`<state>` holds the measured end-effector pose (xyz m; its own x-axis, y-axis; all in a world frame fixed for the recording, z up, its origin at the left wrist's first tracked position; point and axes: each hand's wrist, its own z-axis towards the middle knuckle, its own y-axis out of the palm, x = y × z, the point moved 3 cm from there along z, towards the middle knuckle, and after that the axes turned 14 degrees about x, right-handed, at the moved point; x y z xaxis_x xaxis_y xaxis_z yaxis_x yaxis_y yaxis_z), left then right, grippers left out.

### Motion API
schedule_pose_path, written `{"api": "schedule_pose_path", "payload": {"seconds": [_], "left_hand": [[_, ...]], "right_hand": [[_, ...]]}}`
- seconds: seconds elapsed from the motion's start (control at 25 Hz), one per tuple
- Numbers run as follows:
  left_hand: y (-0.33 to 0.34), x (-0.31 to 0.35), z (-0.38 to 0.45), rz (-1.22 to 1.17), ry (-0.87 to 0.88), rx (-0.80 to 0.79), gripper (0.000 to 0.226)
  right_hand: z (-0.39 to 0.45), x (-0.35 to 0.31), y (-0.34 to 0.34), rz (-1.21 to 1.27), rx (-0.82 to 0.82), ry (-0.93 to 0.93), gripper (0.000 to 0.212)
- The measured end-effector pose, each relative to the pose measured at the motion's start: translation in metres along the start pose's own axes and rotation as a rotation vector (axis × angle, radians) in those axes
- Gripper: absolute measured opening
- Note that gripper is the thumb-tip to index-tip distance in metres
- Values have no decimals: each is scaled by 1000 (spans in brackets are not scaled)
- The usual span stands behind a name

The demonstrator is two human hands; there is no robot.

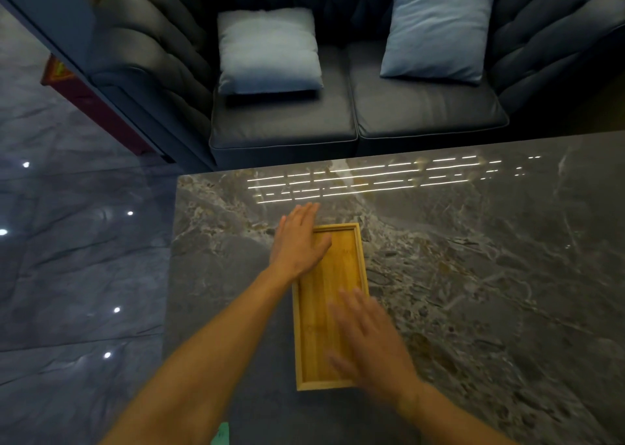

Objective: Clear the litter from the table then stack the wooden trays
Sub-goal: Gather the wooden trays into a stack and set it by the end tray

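A long rectangular wooden tray [321,312] with a raised rim lies on the grey marble table [473,275], near its left end. Whether another tray lies under it I cannot tell. My left hand [297,241] is flat and open over the tray's far left corner, fingers pointing away. My right hand [368,340] hovers, blurred, over the tray's near right part with fingers spread and nothing in it. No litter shows on the table.
A dark sofa [355,113] with two pale blue cushions [267,49] stands just beyond the table's far edge. Glossy grey floor [74,258] lies to the left. A small green item [221,434] peeks out by my left forearm at the bottom.
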<state>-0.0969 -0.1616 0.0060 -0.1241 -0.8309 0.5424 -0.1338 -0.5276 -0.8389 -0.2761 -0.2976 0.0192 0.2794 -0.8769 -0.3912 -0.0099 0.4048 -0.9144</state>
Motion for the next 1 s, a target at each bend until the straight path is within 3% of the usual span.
{"api": "schedule_pose_path", "payload": {"seconds": [0.08,0.16,0.28,0.56,0.68,1.0], "left_hand": [[-3,-16,-27,-279,-227,127,68],[2,-31,-50,-508,-473,123,65],[11,-34,-62,-700,-693,27,63],[22,-27,-58,-872,-780,-17,56],[26,-26,-57,-887,-755,-7,51],[28,-26,-59,-829,-703,-12,62]], "right_hand": [[24,29,-11,245,112,401,75],[48,57,-8,630,66,774,76],[79,74,3,971,-19,1050,75],[105,56,18,1143,16,1165,48],[104,53,17,1137,14,1188,54],[102,52,16,1047,5,1113,64]]}}
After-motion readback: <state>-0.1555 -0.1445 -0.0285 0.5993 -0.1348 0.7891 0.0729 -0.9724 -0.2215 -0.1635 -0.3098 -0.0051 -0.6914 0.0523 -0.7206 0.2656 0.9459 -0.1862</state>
